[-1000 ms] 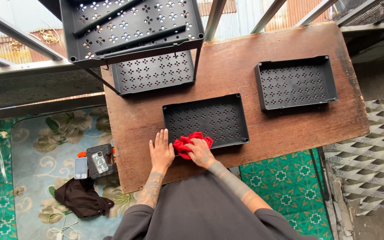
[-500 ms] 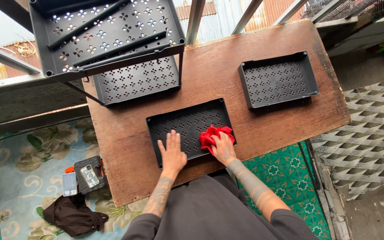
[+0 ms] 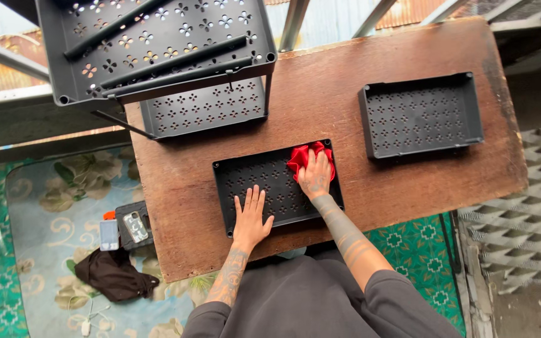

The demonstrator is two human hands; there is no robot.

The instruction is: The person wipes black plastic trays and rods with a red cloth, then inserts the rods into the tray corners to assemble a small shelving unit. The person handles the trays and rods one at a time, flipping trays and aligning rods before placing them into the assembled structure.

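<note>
At the centre of the frame a black perforated tray (image 3: 264, 188) lies flat on the brown desk (image 3: 320, 94). The left hand (image 3: 250, 218) rests open and flat on its near edge; the right hand (image 3: 315, 175) presses a red cloth (image 3: 302, 158) into the tray's upper right corner, fingers bent over it. The tray looks light, stiff plastic, best gripped by its rim; the cloth is soft and bunches anywhere.
</note>
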